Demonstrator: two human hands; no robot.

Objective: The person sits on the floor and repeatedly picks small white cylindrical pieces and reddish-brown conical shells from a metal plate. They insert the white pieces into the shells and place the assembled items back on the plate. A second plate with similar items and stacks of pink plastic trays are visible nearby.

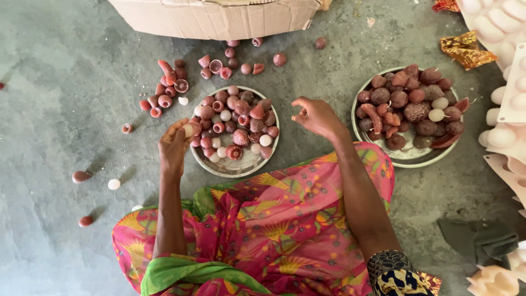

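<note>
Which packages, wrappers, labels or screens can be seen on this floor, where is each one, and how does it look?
Brown corrugated cardboard box: top edge, beyond the round metal plate of small reddish pieces; flat-sided, taped.
Crumpled gold and red foil wrapper: upper right, above the second metal plate of larger dark pieces.
Second red foil scrap: top right edge, partly cut off.
White moulded trays with rounded bumps: right edge, stacked.
No labels or screens visible.

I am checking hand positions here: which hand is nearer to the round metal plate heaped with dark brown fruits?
The right hand. It hovers with an empty grip just left of the round metal plate heaped with dark brown fruits. The left hand is far off, beyond the other metal plate, holding a small pale ball.
</note>
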